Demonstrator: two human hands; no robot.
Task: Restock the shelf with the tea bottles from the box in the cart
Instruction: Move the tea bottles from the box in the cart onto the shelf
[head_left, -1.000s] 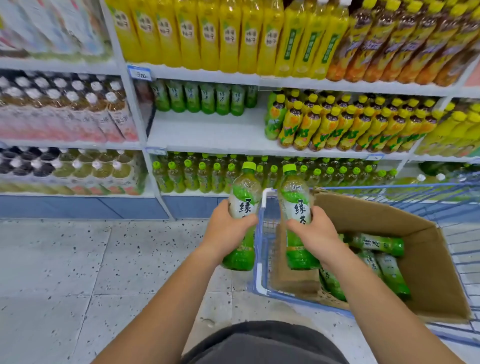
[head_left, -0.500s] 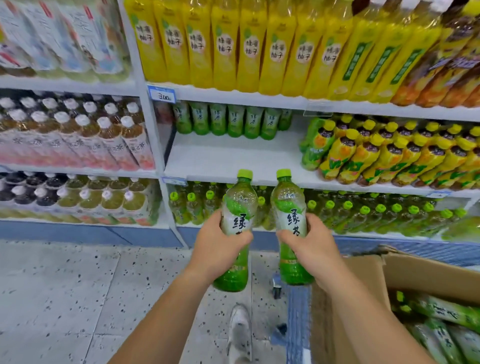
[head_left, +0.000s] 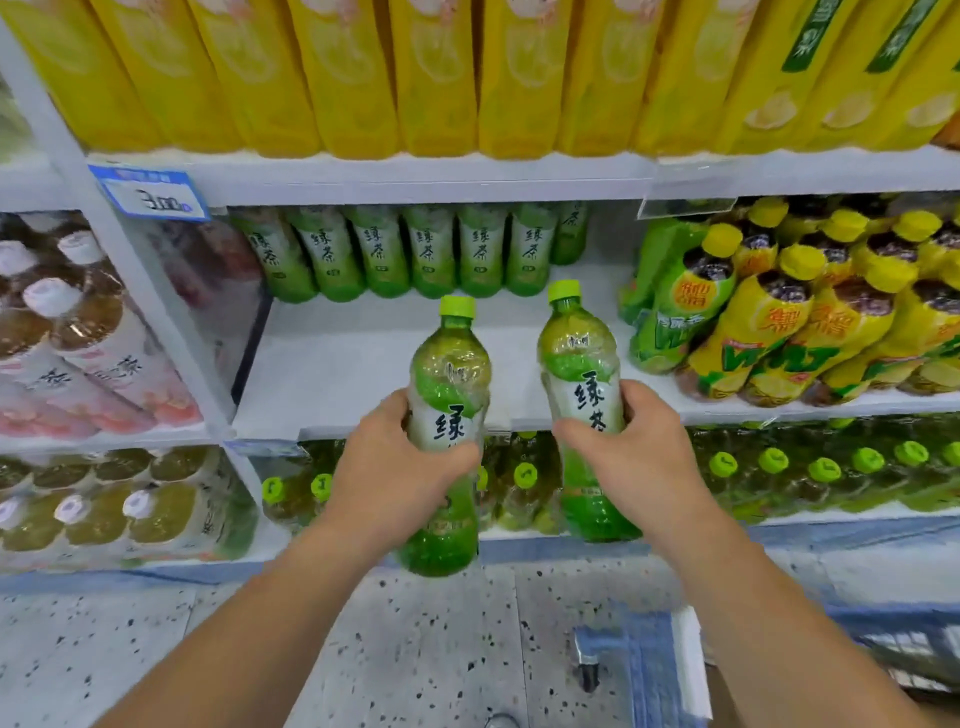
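Observation:
My left hand (head_left: 387, 475) grips one green tea bottle (head_left: 448, 374) around its middle, upright, green cap on top. My right hand (head_left: 641, 457) grips a second green tea bottle (head_left: 579, 364) the same way. Both bottles are held just in front of the white middle shelf (head_left: 363, 358), whose front part is bare. A row of several matching green tea bottles (head_left: 410, 249) stands at the back of that shelf. The box is out of view; only a corner of the blue cart (head_left: 649, 660) shows at the bottom right.
Yellow bottles (head_left: 363, 73) fill the shelf above. Yellow-capped lemon tea bottles (head_left: 779, 312) crowd the right of the middle shelf. Green-capped bottles (head_left: 805, 467) fill the shelf below. White-capped bottles (head_left: 78, 322) sit in the left bay, behind a white upright (head_left: 130, 270). Speckled floor (head_left: 415, 649) below.
I have stepped closer to the shelf and raised both bottles up to the middle shelf's front edge. The cart and box have dropped almost out of view.

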